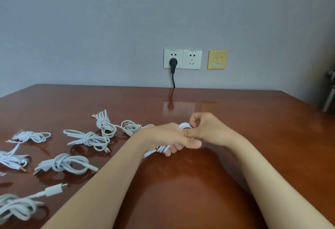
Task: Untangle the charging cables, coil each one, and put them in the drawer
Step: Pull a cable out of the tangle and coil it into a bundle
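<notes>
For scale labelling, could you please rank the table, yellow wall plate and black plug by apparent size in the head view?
1. table
2. yellow wall plate
3. black plug
No close calls.

i'm holding both bare forearms out, angling inward so the hands are meeting and touching in the middle. my left hand (164, 136) is curling its fingers round a white cable (184, 125); my right hand (205, 127) is pinching its upper loop.
</notes>
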### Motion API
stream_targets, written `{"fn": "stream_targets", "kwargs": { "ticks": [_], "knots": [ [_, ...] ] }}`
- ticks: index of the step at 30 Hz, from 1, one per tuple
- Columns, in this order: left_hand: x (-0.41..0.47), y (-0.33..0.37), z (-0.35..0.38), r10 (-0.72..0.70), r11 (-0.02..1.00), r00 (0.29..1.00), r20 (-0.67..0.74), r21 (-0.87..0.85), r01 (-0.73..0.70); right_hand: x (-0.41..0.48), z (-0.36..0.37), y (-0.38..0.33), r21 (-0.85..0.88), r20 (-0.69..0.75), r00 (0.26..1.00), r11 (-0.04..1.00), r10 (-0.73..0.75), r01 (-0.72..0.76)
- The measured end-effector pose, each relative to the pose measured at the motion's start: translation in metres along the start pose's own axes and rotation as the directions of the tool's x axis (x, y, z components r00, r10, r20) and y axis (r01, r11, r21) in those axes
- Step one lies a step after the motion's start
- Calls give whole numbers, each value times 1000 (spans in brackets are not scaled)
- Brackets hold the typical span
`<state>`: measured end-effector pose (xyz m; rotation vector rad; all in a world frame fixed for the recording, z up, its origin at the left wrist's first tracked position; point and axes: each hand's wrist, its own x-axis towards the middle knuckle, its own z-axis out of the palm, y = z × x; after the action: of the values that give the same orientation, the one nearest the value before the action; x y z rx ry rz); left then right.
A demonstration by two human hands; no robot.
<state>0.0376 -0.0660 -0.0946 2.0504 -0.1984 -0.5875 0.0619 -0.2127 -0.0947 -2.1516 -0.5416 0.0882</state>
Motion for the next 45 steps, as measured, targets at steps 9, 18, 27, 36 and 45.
{"fn": "stream_targets", "kwargs": {
  "ticks": [9,18,27,36,45],
  "knots": [
    [4,-3,3,29,1000,995,-97,6,-28,1,3,2,165,50,995,982,85,-92],
    [17,-4,1,5,987,874,-486,-136,-81,3,9,-13,20,109,970,975,218,-221],
    [19,-5,-4,43,970,831,-554,-176,-168,1,9,-14,-401,-323,947,906,-2,-135],
    [17,-8,-17,-51,879,782,-621,-399,-260,7,8,-3,-255,-371,928,963,-14,-87],
    [12,3,-4,126,865,789,-601,-323,-384,9,12,6,-157,-237,971,987,-17,-21]
  ]
}}
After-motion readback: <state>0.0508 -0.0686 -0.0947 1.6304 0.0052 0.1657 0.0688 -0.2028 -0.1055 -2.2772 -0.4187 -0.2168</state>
